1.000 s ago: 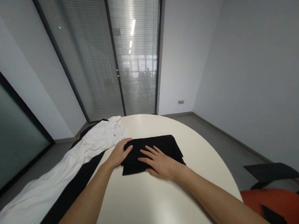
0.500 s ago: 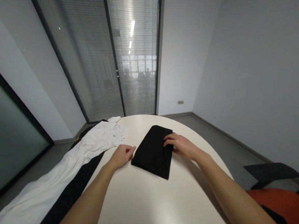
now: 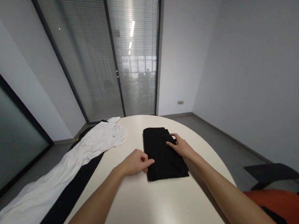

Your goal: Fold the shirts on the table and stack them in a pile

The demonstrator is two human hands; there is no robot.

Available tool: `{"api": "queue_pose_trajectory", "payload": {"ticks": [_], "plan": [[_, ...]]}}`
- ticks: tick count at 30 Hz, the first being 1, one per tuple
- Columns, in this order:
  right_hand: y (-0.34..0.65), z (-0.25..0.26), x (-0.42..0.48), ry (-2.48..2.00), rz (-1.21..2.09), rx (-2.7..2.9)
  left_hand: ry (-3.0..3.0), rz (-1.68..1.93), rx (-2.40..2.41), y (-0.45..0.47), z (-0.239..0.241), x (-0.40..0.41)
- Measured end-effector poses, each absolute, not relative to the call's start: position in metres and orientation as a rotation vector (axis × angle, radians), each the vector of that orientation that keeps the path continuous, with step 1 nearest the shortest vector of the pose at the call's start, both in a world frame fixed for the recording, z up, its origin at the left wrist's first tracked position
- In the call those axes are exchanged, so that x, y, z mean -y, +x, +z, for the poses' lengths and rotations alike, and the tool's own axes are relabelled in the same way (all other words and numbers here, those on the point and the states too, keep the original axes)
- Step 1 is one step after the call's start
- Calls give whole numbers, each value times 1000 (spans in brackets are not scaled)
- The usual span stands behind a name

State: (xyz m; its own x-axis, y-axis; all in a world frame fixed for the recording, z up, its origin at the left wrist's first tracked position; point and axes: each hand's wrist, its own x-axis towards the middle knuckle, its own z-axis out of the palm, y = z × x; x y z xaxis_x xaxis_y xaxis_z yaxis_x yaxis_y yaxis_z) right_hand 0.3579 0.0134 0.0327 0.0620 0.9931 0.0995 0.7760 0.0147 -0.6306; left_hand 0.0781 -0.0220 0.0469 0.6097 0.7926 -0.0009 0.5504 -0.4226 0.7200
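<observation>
A folded black cloth (image 3: pixel 162 155), perhaps a garment, lies flat as a neat rectangle on the pale round table (image 3: pixel 135 207). At its left edge, my left hand (image 3: pixel 135 162) has its thumb on top and the other fingers curled at the side, pinching the fabric. On the opposite edge, my right hand (image 3: pixel 183 147) grips the cloth with its thumb resting on the upper face. Some of the right hand's fingers are hidden behind the edge.
White clothing (image 3: pixel 88 149) is spread along the table's left side, over black fabric (image 3: pixel 75 182). An orange-seated chair (image 3: pixel 274 202) with a black armrest (image 3: pixel 273 171) stands at the lower right. Glass panels with blinds (image 3: pixel 137 75) rise beyond the table.
The black cloth has turned so its sides run more squarely toward me, and its near end has shifted right. My left hand has moved right onto its edge; my right hand has shifted slightly right.
</observation>
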Motion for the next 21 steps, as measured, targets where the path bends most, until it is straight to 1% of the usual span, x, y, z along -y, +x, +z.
{"api": "queue_pose_trajectory", "payload": {"ticks": [2,4,5,8,13,21], "plan": [[355,30,-14,-1789,532,1743,2241,691,-1246,75,39,15],[353,28,-16,-1779,609,1699,2369,920,-1366,70,27,7],[354,27,-17,-1773,663,1673,2430,947,-1377,67,20,2],[360,26,-26,-1754,754,1637,2472,867,-1513,62,2,-7],[390,35,-63,-1838,580,1734,2521,741,-1591,59,-11,-12],[455,43,-130,-1998,444,1712,2529,859,-1584,58,-15,-16]]}}
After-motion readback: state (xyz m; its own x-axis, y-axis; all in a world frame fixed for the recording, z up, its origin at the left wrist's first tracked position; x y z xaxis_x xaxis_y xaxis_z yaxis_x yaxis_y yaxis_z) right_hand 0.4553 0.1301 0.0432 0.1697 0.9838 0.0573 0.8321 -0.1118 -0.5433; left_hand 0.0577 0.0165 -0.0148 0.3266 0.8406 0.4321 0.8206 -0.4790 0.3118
